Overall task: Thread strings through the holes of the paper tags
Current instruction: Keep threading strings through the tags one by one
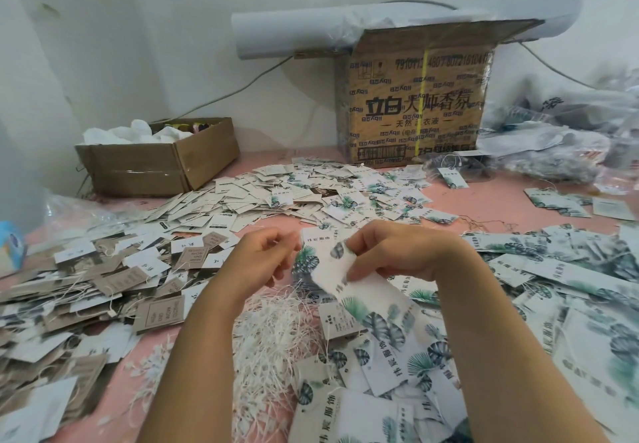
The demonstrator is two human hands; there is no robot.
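My right hand (390,252) pinches a small stack of white paper tags (332,263) printed with green leaves, held above the pink surface at centre. My left hand (262,256) is close beside the tags' left edge, fingers curled and pinched together; whether a string is between them is too fine to tell. A loose bundle of white strings (276,332) lies just below both hands. More leaf-printed tags (397,366) spread under my right forearm.
Heaps of white and brown tags (103,287) cover the left side, another heap (311,190) lies further back. A small open carton (159,162) sits back left, a tall printed carton (415,97) back centre, plastic bags (560,138) at the right.
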